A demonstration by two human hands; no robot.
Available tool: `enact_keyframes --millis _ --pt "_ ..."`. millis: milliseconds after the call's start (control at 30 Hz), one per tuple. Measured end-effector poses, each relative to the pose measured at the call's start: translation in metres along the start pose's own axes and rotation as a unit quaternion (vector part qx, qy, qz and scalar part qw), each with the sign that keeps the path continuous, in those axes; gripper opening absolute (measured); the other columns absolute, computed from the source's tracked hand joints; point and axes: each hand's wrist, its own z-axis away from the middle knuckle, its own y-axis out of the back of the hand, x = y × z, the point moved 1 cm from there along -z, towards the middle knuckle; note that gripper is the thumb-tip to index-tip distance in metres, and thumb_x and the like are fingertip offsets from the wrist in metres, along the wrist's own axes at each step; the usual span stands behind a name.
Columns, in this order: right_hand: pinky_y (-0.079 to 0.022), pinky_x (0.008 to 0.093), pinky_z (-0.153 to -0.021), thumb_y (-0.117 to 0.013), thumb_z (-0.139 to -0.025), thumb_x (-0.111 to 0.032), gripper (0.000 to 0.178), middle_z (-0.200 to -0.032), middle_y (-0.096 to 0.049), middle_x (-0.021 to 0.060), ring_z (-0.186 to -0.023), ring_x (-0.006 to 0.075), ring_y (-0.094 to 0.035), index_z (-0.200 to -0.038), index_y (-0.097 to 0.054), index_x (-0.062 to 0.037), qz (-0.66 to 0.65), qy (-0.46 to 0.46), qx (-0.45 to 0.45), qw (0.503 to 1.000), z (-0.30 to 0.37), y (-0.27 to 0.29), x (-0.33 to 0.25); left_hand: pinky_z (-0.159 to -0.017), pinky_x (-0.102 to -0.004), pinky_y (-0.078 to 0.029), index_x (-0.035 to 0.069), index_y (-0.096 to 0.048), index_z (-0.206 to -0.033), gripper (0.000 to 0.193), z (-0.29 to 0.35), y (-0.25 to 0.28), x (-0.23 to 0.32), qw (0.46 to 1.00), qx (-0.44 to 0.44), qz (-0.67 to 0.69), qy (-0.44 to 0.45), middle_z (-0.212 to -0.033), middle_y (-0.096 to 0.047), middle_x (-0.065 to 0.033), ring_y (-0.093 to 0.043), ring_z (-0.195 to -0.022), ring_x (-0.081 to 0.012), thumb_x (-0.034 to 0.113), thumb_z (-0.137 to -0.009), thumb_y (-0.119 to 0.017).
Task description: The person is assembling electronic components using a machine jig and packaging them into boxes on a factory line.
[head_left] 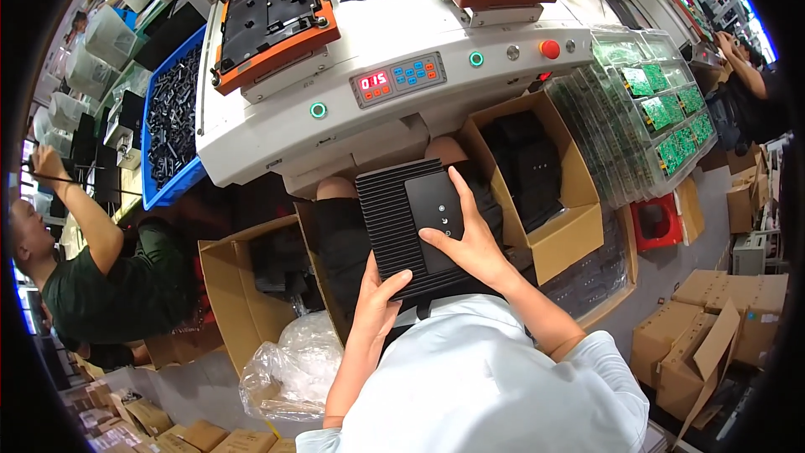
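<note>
Above my lap I hold a black ribbed casing, a flat box with fins on its left part and a smooth panel with small round marks on its right. My left hand grips its lower left edge, thumb over the front. Along its right side my right hand is closed on it, the thumb lying across the smooth panel. The fingers behind the casing are hidden. Just beyond it stands a white machine with a lit control panel.
Orange fixtures top the machine, black parts between them. A blue bin of black pieces stands left. Open cartons flank my legs. Right are clear trays with green boards and a red stool. A co-worker sits at left.
</note>
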Motion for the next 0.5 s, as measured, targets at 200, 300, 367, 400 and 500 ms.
enact_keyframes --millis 200,300,367,400,500 --pt "-0.022 0.0491 -0.113 -0.068 -0.087 -0.03 0.085 -0.15 -0.026 0.0252 -0.139 0.0376 -0.026 -0.15 -0.017 -0.0058 0.232 0.076 0.026 0.969 0.008 -0.007 -0.002 -0.1 -0.032 -0.043 0.003 -0.036 -0.141 0.066 0.003 0.01 -0.003 0.999 0.01 0.039 0.016 -0.126 -0.055 -0.009 -0.053 -0.117 -0.0174 -0.002 -0.081 -0.063" --pt "-0.014 0.0573 -0.113 -0.054 -0.09 -0.047 0.072 -0.153 -0.022 0.0218 -0.142 0.0434 -0.016 -0.146 -0.034 -0.0055 0.488 0.197 -0.043 0.849 0.016 -0.016 -0.001 -0.095 -0.0341 -0.048 0.005 -0.039 -0.14 0.065 0.0 0.017 -0.007 1.0 0.002 -0.014 -0.01 -0.125 -0.056 -0.0085 -0.056 -0.113 -0.0185 -0.003 -0.079 -0.059" --pt "-0.015 0.057 -0.113 -0.051 -0.091 -0.048 0.067 -0.154 -0.026 0.0158 -0.142 0.0418 -0.018 -0.146 -0.037 -0.0118 0.43 0.262 -0.133 0.854 0.017 -0.017 -0.007 -0.095 -0.0343 -0.048 0.004 -0.039 -0.139 0.066 0.003 0.017 -0.005 1.0 -0.001 0.015 0.008 -0.123 -0.057 -0.009 -0.057 -0.112 -0.0197 -0.003 -0.077 -0.058" --pt "-0.016 0.0567 -0.113 -0.051 -0.092 -0.046 0.062 -0.152 -0.03 0.0142 -0.141 0.0407 -0.021 -0.145 -0.039 -0.0174 0.428 0.264 -0.121 0.856 0.006 -0.016 -0.007 -0.096 -0.0335 -0.047 0.003 -0.04 -0.138 0.065 0.005 0.013 -0.002 1.0 -0.015 0.014 0.013 -0.123 -0.056 -0.0089 -0.056 -0.113 -0.0195 -0.003 -0.077 -0.059" --pt "-0.02 0.0542 -0.112 -0.049 -0.093 -0.045 0.06 -0.149 -0.035 0.0161 -0.137 0.0409 -0.029 -0.145 -0.038 -0.0181 0.445 0.313 -0.073 0.836 -0.04 -0.009 -0.01 -0.097 -0.0335 -0.046 0.001 -0.041 -0.136 0.064 0.001 0.016 -0.001 0.998 -0.042 0.011 0.034 -0.121 -0.057 -0.0103 -0.056 -0.112 -0.0201 -0.002 -0.075 -0.06"
